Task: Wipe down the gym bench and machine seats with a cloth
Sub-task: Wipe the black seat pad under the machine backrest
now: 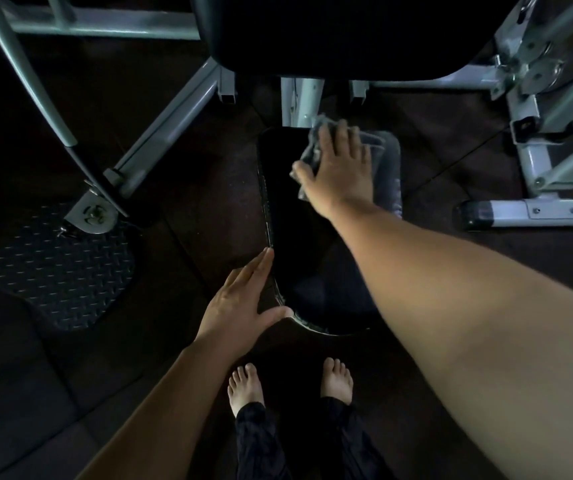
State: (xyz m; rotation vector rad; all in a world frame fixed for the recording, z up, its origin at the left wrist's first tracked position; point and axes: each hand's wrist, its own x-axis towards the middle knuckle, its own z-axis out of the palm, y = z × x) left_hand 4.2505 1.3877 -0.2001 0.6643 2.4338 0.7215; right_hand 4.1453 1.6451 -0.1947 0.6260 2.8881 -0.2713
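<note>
Head view: a long black padded seat [298,220] runs from near to far in the middle of the scene. Its near end is rounded, its top is smooth and very dark, and a pale stitched seam shows along its left and near edge.

A grey cloth [307,150], crumpled and folded, lies on the far right part of the seat. The right grip [338,168], a bare hand, presses flat on the cloth with fingers spread and thumb out to the left, not curled round it. Grey folds show past the fingertips and beside the thumb.

The left grip [240,303] is also released. It lies flat with straight fingers against the near left edge of the seat, and the thumb reaches along the rounded near end.

Beyond the seat stands a black back pad [312,36], carried by a pale grey metal frame [170,109] that spreads left and right. A dark ridged foot plate [63,271] lies on the floor [208,202] at the left. Two bare feet [245,386] in dark trousers stand just near the seat.
</note>
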